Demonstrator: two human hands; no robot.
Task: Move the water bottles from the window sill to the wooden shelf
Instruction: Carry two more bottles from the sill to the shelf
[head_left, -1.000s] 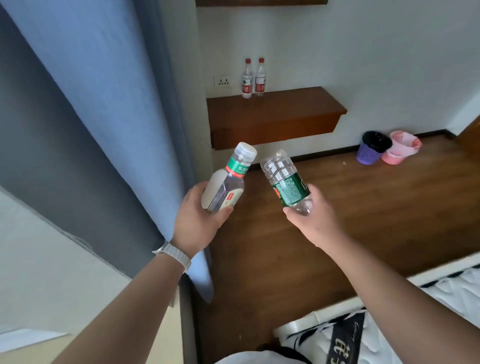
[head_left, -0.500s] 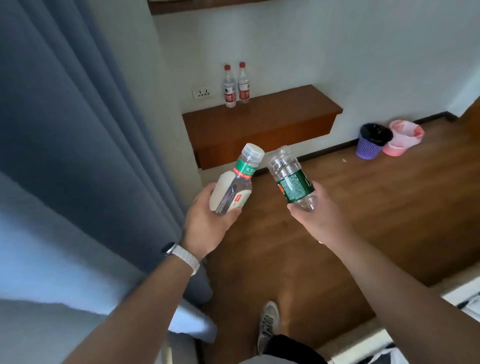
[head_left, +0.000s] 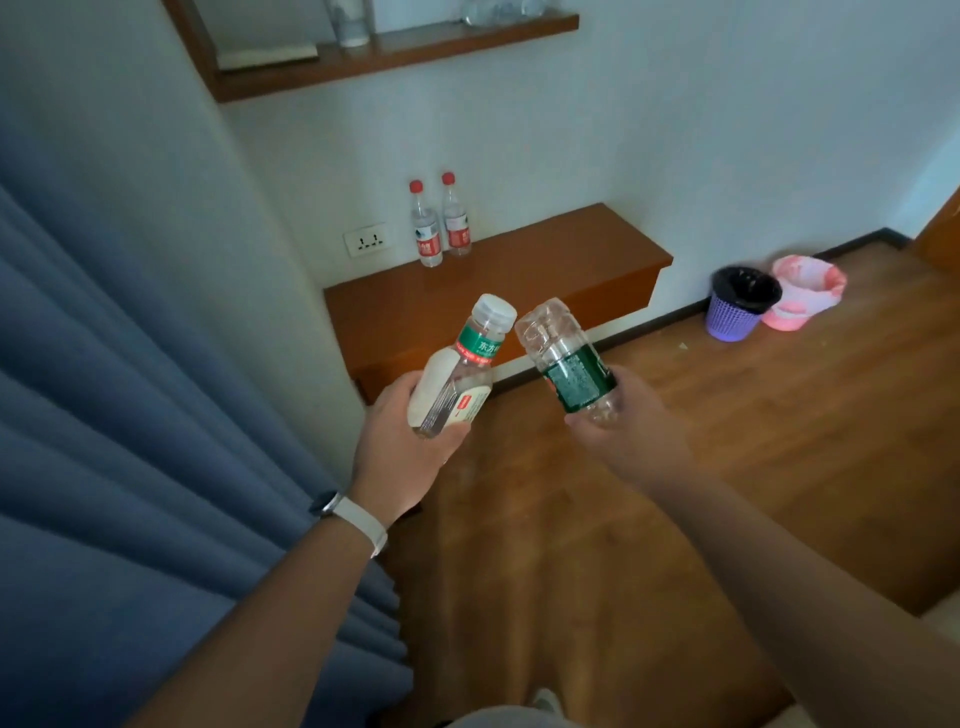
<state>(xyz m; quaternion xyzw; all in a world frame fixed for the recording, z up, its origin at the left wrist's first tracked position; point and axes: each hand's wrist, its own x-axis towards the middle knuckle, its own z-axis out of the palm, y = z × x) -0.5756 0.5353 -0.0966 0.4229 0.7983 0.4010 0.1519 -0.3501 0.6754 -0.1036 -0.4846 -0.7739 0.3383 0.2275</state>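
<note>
- The left hand (head_left: 402, 441) is clenched around the lower body of a white-capped bottle (head_left: 462, 371), which tilts up and to the right.
- The right hand (head_left: 631, 423) grasps a green-labelled bottle (head_left: 569, 366) by one end; the far end points up and to the left. Which end is gripped cannot be told for certain.
- The upper ends of the two carried bottles sit just beside each other, possibly touching.
- The wooden shelf (head_left: 545, 270) is ahead against the wall, well apart from both hands. Two red-capped bottles (head_left: 441, 223) stand upright at its back left corner, side by side.
- The shelf's front edge and right end appear bare and offer placement room.
- Risk, judged: both bottles are held tilted and by one end only. A loose grip during the approach could let either one slip to the floor (head_left: 675, 441).
- Risk, judged: contact between the two carried bottles could shift one in its grip.
- Risk, judged: setting a bottle down near the back left corner could topple the standing pair. A bottle released while tilted could roll off the front edge.
- Risk, judged: the curtain (head_left: 130, 415) hangs close to the left arm and could snag it.
</note>
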